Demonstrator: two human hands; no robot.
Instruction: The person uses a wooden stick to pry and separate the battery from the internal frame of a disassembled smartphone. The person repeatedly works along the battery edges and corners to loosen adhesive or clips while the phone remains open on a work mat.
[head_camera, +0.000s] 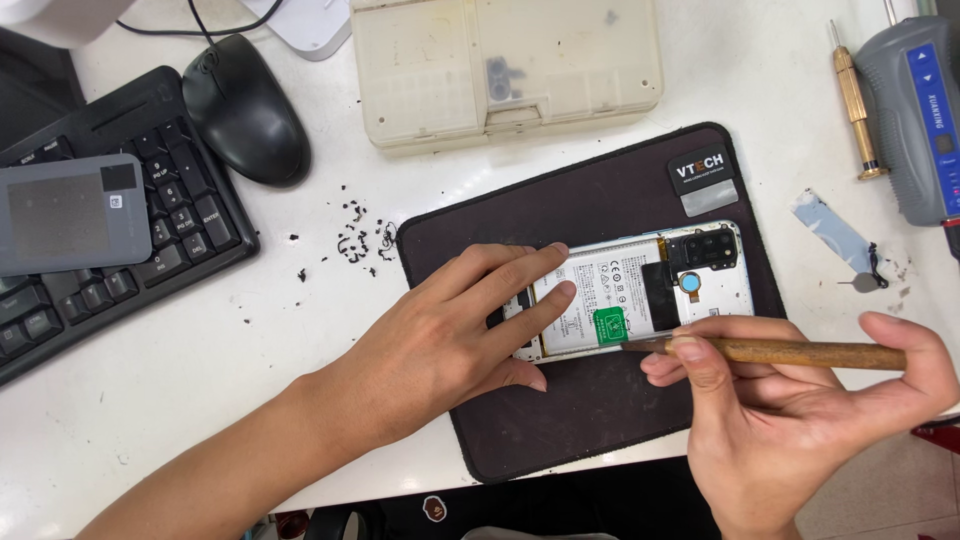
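Pretty bright, even overhead light, white table (650, 180) nearly blown out at top. Soft shadows under both hands. Sharp mostly, corners maybe a bit soft, slight wide-angle bend at the edges.

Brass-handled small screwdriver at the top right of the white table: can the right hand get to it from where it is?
Probably yes, once freed: the right hand holds a brown wooden-handled tool, and nothing lies between it and the brass-handled small screwdriver, only bare white table.

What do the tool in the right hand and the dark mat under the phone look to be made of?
Tool: probably wood or bamboo, a matt brown, grainy-looking shaft; its tip may be metal, too small to tell. Mat: likely rubber or silicone, dull dark brown, with rounded corners and lying flat.
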